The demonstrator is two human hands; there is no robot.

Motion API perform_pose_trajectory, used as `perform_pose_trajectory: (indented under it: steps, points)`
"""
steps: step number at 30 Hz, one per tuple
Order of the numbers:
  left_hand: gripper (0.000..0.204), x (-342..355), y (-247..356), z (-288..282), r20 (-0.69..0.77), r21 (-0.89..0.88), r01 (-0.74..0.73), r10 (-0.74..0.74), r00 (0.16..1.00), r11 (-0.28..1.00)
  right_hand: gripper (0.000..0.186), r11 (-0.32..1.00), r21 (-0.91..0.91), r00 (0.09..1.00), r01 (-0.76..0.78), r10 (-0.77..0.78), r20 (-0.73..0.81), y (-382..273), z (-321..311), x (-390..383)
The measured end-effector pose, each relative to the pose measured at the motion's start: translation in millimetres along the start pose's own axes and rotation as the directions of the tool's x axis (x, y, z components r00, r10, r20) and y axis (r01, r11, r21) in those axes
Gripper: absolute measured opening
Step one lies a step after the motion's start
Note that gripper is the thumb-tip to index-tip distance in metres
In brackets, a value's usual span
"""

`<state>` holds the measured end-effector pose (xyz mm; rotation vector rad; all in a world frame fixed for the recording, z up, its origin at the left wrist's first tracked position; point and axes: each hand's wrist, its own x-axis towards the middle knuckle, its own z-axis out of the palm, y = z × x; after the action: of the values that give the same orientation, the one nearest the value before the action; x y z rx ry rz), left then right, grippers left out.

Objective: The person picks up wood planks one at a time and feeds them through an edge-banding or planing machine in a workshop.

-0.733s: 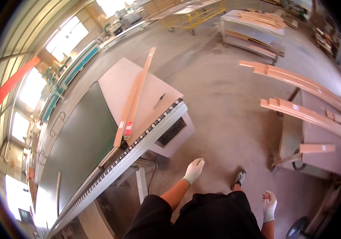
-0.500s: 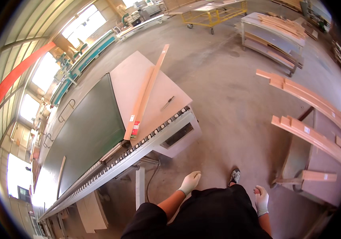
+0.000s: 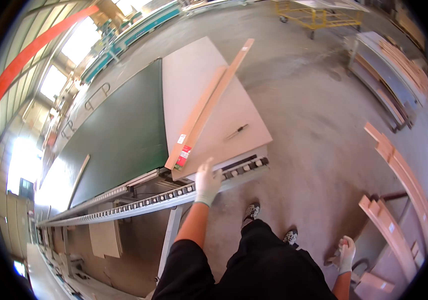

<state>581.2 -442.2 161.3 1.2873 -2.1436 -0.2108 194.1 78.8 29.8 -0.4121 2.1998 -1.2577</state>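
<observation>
My left hand [image 3: 207,183], in a pale glove, reaches over the roller rail [image 3: 176,194] near the close edge of a pale board [image 3: 199,62]. Its fingers are stretched out and hold nothing. Just beyond the fingertips lie two long wooden strips [image 3: 215,95], side by side on the board, with a red and a white label at their near ends. To their right rests a thin dark tool [image 3: 237,131], too small to name. Low on the right hangs my right hand [image 3: 346,251], gloved too, fingers curled in with nothing seen in them, close to a stand of wooden pieces.
A green belt surface [image 3: 124,125] adjoins the board on the left, carrying a narrow strip [image 3: 80,180]. At right, stepped wooden mouldings [image 3: 391,230] lie on a low stand. Farther off are a metal cart [image 3: 381,82] with wood strips and a yellow trolley [image 3: 314,20].
My left hand has risen from beside my body to the board's near edge, its fingers opening out. My view has turned right, and the table is closer. The strips lie as before.
</observation>
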Motion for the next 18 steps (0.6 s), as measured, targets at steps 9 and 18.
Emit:
perform_pose_trajectory:
  steps: [9,18]
  points:
    - [0.109,71.3,-230.7,10.4,0.299,0.606,0.381,-0.644,0.704,0.698,0.028,0.977,0.102,0.973,-0.187,0.198,-0.119,-164.4,98.7,23.5]
    - [0.068,100.0,-289.7,25.7,0.383,0.059,0.657,-0.625,0.68,0.751,0.033,0.991,-0.068,0.991,0.117,-0.112,0.072,-292.6,193.6,58.1]
